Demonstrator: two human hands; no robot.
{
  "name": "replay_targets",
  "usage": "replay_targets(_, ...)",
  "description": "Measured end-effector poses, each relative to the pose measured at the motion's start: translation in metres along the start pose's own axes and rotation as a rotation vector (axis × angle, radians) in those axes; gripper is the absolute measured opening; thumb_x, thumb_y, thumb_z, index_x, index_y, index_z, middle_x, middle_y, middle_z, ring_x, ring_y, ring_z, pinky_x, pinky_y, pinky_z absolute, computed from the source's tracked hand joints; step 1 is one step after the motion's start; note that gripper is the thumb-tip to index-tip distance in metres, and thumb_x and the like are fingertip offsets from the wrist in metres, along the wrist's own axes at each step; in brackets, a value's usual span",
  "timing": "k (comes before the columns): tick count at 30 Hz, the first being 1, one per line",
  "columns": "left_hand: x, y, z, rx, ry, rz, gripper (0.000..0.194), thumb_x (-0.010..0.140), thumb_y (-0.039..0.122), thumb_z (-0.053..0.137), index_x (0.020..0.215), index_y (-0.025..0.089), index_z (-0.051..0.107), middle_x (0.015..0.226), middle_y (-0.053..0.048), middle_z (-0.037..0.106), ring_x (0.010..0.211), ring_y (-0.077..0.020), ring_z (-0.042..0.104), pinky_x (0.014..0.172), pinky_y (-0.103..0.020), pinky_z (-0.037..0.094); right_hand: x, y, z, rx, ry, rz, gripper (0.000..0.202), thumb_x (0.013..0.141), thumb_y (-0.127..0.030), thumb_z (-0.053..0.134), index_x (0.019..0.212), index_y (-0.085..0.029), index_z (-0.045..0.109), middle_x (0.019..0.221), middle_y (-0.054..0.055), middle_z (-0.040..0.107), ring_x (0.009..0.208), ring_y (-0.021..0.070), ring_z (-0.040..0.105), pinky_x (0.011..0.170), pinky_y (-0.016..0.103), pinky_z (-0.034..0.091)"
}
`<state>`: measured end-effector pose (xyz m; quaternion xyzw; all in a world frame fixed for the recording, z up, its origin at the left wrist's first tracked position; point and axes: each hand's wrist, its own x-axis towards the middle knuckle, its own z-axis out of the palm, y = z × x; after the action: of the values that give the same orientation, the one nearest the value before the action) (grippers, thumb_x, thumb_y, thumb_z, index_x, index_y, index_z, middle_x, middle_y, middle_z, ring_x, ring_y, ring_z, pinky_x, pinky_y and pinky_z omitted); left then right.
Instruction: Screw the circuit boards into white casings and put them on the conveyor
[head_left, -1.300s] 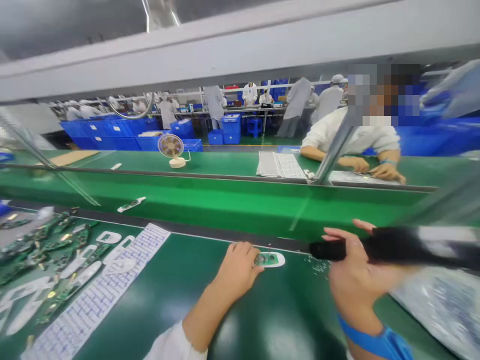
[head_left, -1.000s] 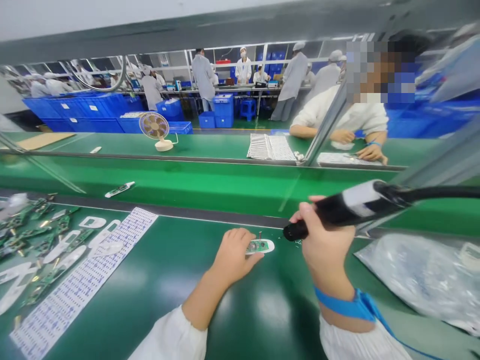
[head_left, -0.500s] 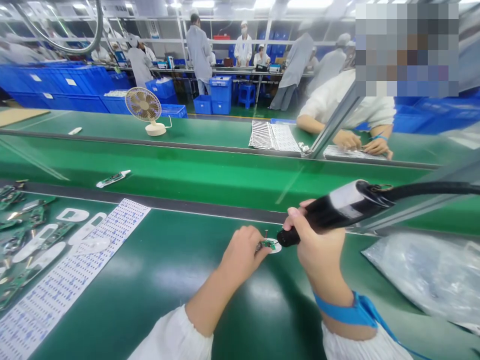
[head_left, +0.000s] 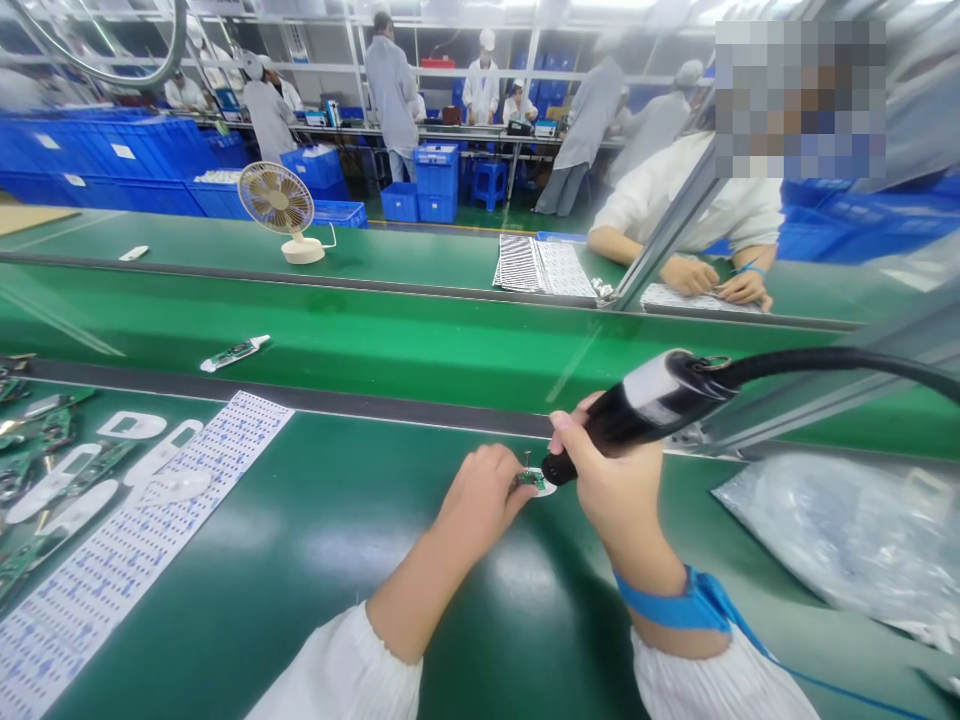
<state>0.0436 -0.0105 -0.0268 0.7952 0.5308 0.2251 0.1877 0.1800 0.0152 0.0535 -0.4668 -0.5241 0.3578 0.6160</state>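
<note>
A: Where's the board (head_left: pixel 534 481)?
B: On the mat, pinched by the left hand (head_left: pixel 486 497); right hand (head_left: pixel 611 480) clenches the driver (head_left: pixel 637 405), tip beside it
A: Keep the driver upright, press lightly

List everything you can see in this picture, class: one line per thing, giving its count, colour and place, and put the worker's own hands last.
electric screwdriver: one, black and white, tip down at the small board
small board: one, green on a white shell, near bench centre
label sheet: one, white with blue print, bench left
boards and shells: many, green and white, far left
plastic bag: one, clear, bench right
desk fan: one, cream, far bench
co-worker: one, white coat, opposite
crates: many, blue, background
left hand: steadies the small board
right hand: grips the electric screwdriver
</note>
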Motion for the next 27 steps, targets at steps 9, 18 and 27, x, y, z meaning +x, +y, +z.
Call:
replay_targets(9, 0.001, 0.003, -0.003, 0.016, -0.029, -0.011, 0.015, 0.096, 0.033, 0.065, 0.093, 0.02, 0.059, 0.1, -0.005, 0.063, 0.089, -0.023, 0.056, 0.076, -0.037, 0.044, 0.001, -0.002, -0.001, -0.043, -0.032, 0.027, 0.026, 0.075, -0.03, 0.079, 0.066, -0.019, 0.057, 0.057, -0.002, 0.06, 0.051, 0.0146, 0.057, 0.056, 0.03, 0.05)
replay_targets(18, -0.002, -0.003, 0.0, -0.02, 0.031, 0.034, 0.012, 0.096, 0.031, 0.064, 0.095, 0.02, 0.059, 0.102, -0.005, 0.063, 0.092, -0.0226, 0.058, 0.08, -0.037, 0.046, 0.004, 0.004, -0.001, 0.051, -0.085, 0.044, 0.022, 0.077, -0.031, 0.079, 0.076, -0.019, 0.06, 0.055, -0.003, 0.06, 0.05, 0.0145, 0.057, 0.057, 0.03, 0.05)
replay_targets(27, -0.008, -0.007, 0.003, -0.008, 0.066, 0.031, 0.01, 0.097, 0.03, 0.061, 0.098, 0.021, 0.06, 0.103, -0.005, 0.066, 0.092, -0.0227, 0.061, 0.082, -0.038, 0.05, 0.047, 0.013, -0.058, 0.25, 0.434, -0.101, 0.04, 0.072, -0.041, 0.085, 0.092, -0.02, 0.058, 0.056, -0.008, 0.055, 0.043, 0.0137, 0.055, 0.047, 0.029, 0.048)
